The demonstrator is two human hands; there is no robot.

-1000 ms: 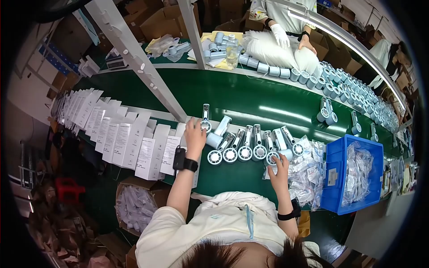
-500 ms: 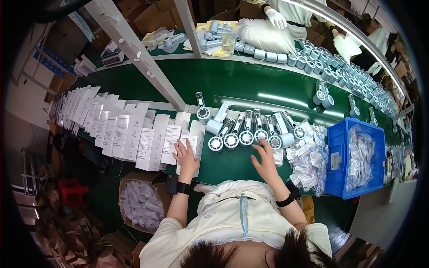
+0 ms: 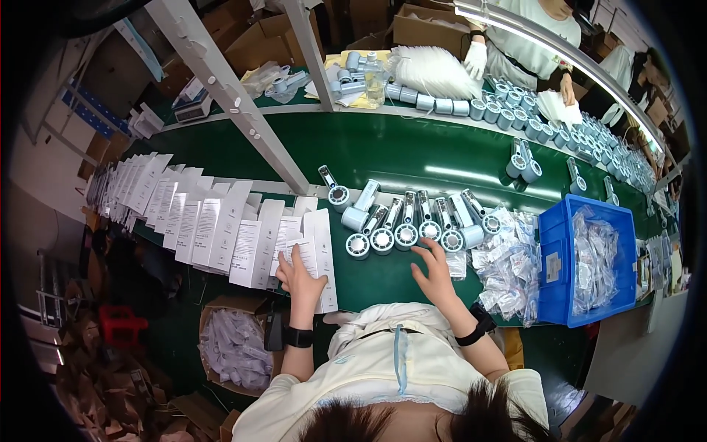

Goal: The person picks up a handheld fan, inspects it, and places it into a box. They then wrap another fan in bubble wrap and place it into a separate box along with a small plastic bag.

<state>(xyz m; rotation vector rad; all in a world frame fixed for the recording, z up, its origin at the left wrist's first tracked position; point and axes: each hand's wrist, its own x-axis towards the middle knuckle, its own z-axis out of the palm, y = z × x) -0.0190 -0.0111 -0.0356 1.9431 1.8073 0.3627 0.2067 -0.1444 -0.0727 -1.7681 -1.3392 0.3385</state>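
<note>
We note the left hand (image 3: 297,286) over the front of the end carton (image 3: 321,234), the last on the right in a long row of white cartons (image 3: 215,225) leaning one against another along the left of the green bench (image 3: 364,282). Its fingers are spread, thumb out to the right; we see nothing gripped, and whether the fingertips press on the card we cannot tell.

The right hand (image 3: 434,280) hangs over the bench, fingers half open and apart, with hold of nothing. Its fingertips reach the near edge of the row of pale blue handheld fans (image 3: 406,235); contact we cannot settle. Most of these fans lie with round heads toward the person and handles pointing away. Just right of this hand we log a small clear packet (image 3: 456,267), then a heap of bagged parts (image 3: 506,269).

Beside the heap we find a blue bin (image 3: 554,306) holding more bags (image 3: 593,265). Across the bench, a co-worker's gloved hand (image 3: 476,60) is beside a white fluffy-edged stack (image 3: 433,72), near many blue fan bodies (image 3: 519,118)
</note>
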